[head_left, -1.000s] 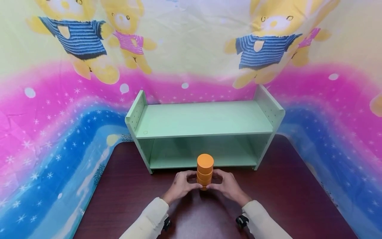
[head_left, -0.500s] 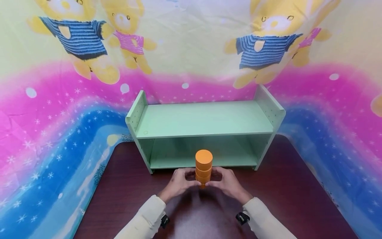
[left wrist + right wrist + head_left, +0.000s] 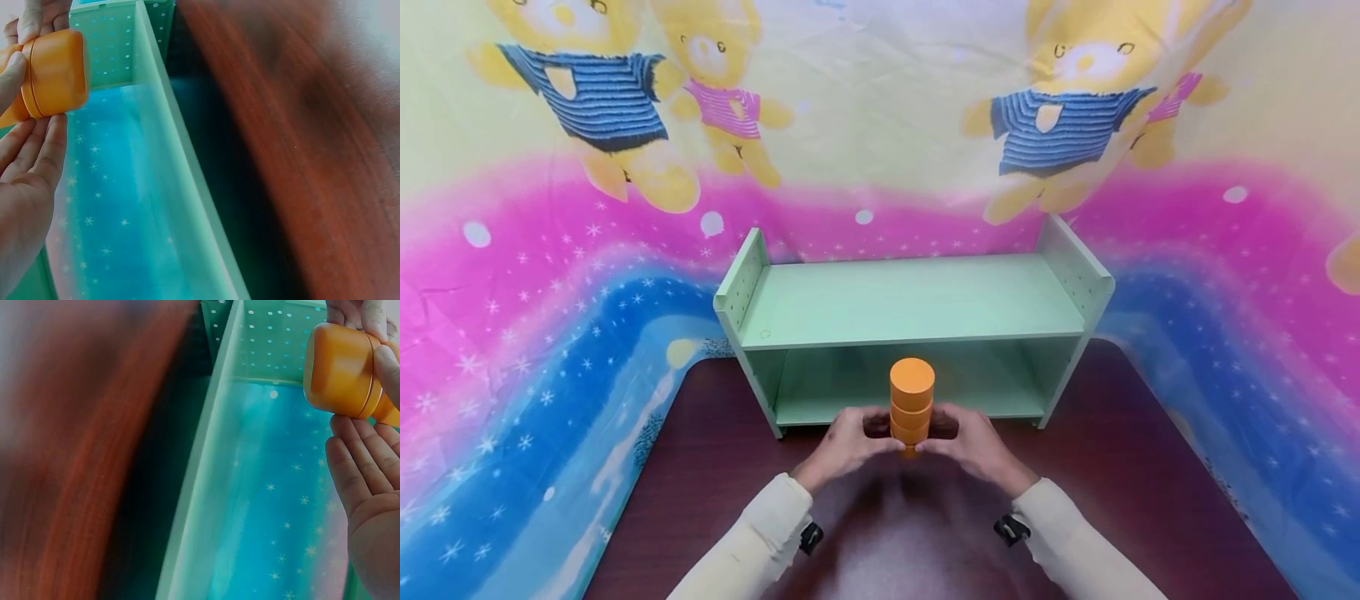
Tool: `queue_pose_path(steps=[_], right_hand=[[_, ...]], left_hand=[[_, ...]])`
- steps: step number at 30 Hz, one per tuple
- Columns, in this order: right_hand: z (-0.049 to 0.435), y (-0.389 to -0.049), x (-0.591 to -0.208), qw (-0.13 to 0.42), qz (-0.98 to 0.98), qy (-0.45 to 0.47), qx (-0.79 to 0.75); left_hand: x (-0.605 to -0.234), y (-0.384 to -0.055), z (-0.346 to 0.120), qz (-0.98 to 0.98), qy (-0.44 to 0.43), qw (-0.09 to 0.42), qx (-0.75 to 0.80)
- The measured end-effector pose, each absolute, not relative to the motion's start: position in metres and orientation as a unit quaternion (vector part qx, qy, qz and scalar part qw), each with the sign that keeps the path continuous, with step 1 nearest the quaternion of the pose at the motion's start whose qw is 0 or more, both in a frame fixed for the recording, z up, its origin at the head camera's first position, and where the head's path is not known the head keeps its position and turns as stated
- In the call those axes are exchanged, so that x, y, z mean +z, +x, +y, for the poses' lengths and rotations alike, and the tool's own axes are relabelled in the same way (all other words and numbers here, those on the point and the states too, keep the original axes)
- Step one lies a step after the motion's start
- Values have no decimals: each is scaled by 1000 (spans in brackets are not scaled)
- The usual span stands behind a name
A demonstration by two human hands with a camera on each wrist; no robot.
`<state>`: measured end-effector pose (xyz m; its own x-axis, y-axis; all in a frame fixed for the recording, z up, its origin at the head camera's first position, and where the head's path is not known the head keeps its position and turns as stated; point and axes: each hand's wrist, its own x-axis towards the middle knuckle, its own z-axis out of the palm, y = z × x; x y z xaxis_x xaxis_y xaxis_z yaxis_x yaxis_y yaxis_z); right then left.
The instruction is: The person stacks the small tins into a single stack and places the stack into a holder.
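Note:
An orange ridged, bottle-like container [image 3: 912, 393] stands upright between my two hands in the head view, flat end up and with grooves round its body. My left hand [image 3: 848, 443] holds it from the left, thumb on its near side and fingers on the far side. From the right my right hand [image 3: 972, 443] grips it the same way, the two thumb tips close together near its lower part. Both wrist views show the container [image 3: 59, 75] sideways, with a rounded edge and a seam. Behind it is a pale green two-tier shelf [image 3: 910, 300].
The shelf stands on a dark red-brown table [image 3: 700, 500], its raised side panels [image 3: 1078, 271] at both ends. A cloth backdrop [image 3: 872, 150] printed with bears and snowflakes hangs behind and beside the table. Each cream sleeve [image 3: 745, 533] carries a black strap [image 3: 811, 537].
Both hands and the container have risen and moved slightly toward the shelf. Its top now overlaps the lower shelf opening more. The forearms have spread slightly.

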<state>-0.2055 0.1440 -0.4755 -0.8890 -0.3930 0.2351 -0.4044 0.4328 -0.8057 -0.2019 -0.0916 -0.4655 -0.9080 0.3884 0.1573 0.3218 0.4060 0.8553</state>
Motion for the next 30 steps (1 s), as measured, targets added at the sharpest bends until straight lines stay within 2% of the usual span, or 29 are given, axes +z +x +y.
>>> queue_pose_path(steps=[21, 30], right_hand=[[145, -221, -443, 20, -851, 260, 457], [142, -227, -425, 27, -852, 268, 448]], left_hand=[[-435, -213, -96, 841, 215, 29, 495], [-416, -216, -98, 841, 229, 10, 489]])
